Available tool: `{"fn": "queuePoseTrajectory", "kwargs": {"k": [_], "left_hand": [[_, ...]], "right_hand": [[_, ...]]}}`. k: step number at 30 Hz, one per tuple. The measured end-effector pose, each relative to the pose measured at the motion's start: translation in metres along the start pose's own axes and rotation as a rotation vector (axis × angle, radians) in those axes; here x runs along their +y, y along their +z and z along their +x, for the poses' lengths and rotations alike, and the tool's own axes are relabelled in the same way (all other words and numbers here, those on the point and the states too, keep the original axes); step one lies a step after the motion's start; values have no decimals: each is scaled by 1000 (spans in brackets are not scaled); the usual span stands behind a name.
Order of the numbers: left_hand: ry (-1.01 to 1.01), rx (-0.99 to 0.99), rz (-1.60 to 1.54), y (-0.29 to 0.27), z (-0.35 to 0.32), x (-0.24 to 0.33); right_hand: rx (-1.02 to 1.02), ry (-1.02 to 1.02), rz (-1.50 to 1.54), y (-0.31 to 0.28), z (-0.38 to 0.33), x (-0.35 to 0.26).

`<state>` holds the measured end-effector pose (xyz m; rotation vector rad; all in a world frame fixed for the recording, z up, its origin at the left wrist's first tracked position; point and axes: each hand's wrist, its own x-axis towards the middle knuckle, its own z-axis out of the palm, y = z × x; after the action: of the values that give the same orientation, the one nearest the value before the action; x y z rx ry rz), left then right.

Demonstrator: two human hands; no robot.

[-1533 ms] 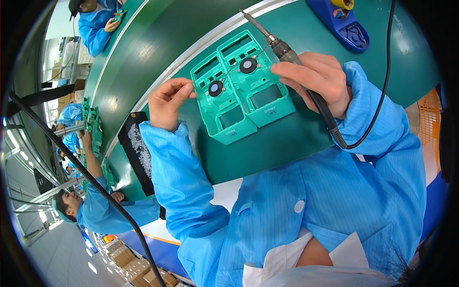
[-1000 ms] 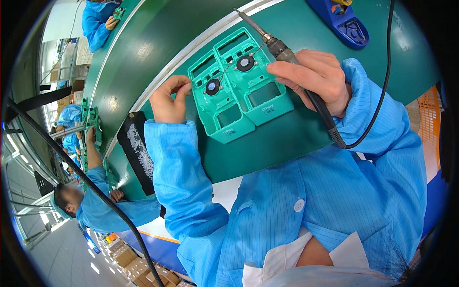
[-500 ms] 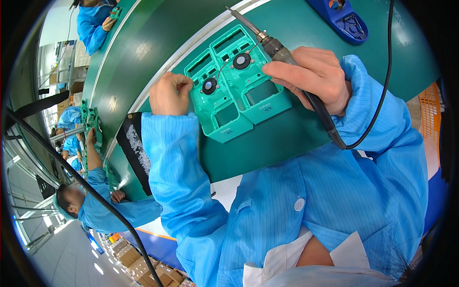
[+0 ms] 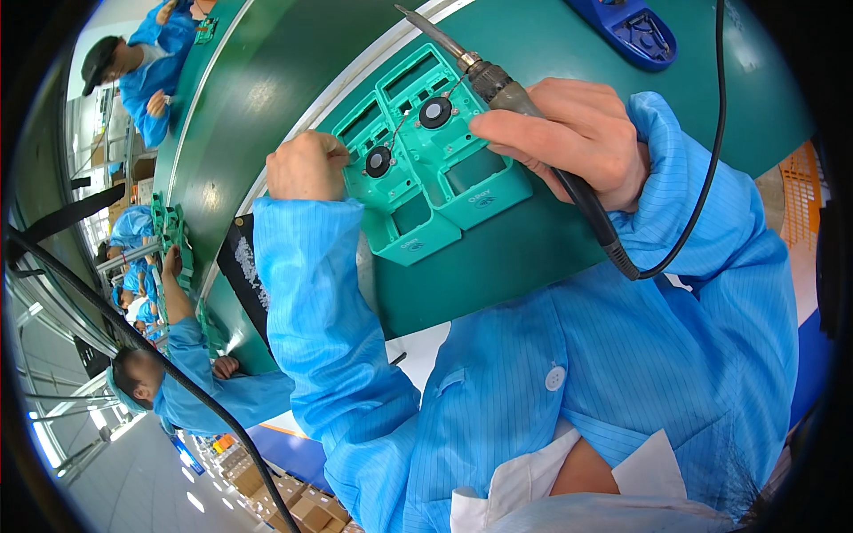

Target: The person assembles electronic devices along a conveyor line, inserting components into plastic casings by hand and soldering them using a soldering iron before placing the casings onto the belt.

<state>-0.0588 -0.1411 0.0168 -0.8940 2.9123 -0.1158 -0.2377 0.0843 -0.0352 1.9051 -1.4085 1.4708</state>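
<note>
Two green plastic housings lie side by side on the green bench, a left housing (image 4: pixel 377 191) and a right housing (image 4: pixel 462 142). Each carries a round black speaker, the left speaker (image 4: pixel 378 162) and the right speaker (image 4: pixel 435 113), with thin wires running from it. My left hand (image 4: pixel 305 166) is closed at the left housing's outer edge, its fingertips pressed together; what they pinch is hidden. Gripped in my right hand (image 4: pixel 577 138) is a soldering iron (image 4: pixel 502 91), its tip pointing up and left beyond the housings. That hand's fingertips are just over the right housing's edge.
A blue soldering-iron stand (image 4: pixel 644 35) is at the far right. The iron's black cord (image 4: pixel 711 169) loops past my right sleeve. Left of my left arm, a black tray (image 4: pixel 244 266) holds small white pieces. Co-workers sit along the bench's left side, near more green parts (image 4: pixel 171 226).
The housings and both my hands appear slightly further left and up in the picture. The soldering iron stays in my right hand, and a co-worker at the upper left shows more fully.
</note>
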Motion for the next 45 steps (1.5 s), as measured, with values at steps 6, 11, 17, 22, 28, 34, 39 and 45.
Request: {"fn": "queuePoseTrajectory", "kwargs": {"k": [6,11,17,22,28,34,39,45], "left_hand": [[25,-24,-8,0,2,-3],[32,-32,1,-4,1,0],[67,-60,54,-6,5,1],[72,-86,78,-7,7,3],[32,-110,77,-8,7,5],[42,-41,-89,-5,8,-22],[-191,-146,-758,17,-7,-52],[-365,-300,-1433,34,-18,-55]], "right_hand": [[-34,12,-29,-4,-1,-2],[-3,-12,-11,-1,-1,0],[14,-22,0,0,-2,1],[-27,14,-38,-5,-1,-3],[-8,-6,-20,-2,-3,-2],[-12,6,-17,-2,-3,-2],[-22,-4,-15,-7,0,-4],[-29,-13,-15,-8,-2,-5]]}}
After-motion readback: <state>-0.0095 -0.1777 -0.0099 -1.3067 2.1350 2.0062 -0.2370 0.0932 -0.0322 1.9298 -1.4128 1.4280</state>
